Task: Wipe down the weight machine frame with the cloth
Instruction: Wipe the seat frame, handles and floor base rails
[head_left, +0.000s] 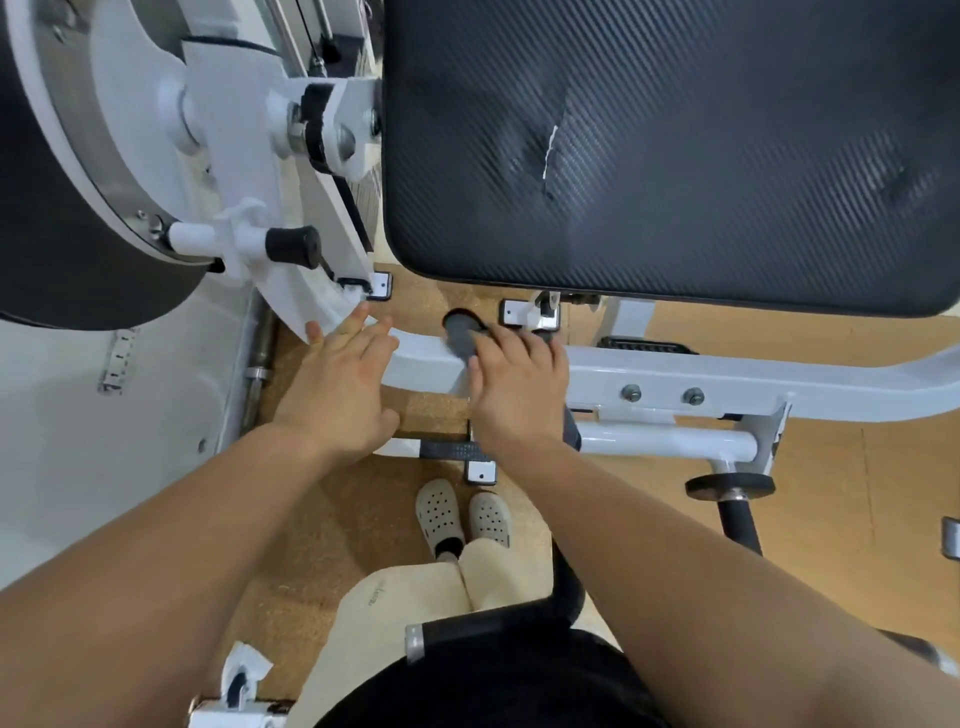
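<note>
Wiping underway: right hand (519, 387) grips cloth (461, 333) on frame bar (753, 375); left hand (337, 387) beside it, flat, empty. Next stroke probably runs rightward.

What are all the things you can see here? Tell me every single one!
seat pad: one, black, top right
frame bar: one, white, across the middle, below the seat pad
bolts: two, grey, on the side of the frame bar
cloth: one, dark grey, on the frame bar, left of the bolts
rubber knob: one, black, left of the seat pad's lower corner
floor: one, tan, beneath the machine
shoes: two, pale grey with holes, on the floor below the frame bar
left hand: one, fingers straight, left of the cloth
right hand: one, holds the cloth on the frame bar
</note>
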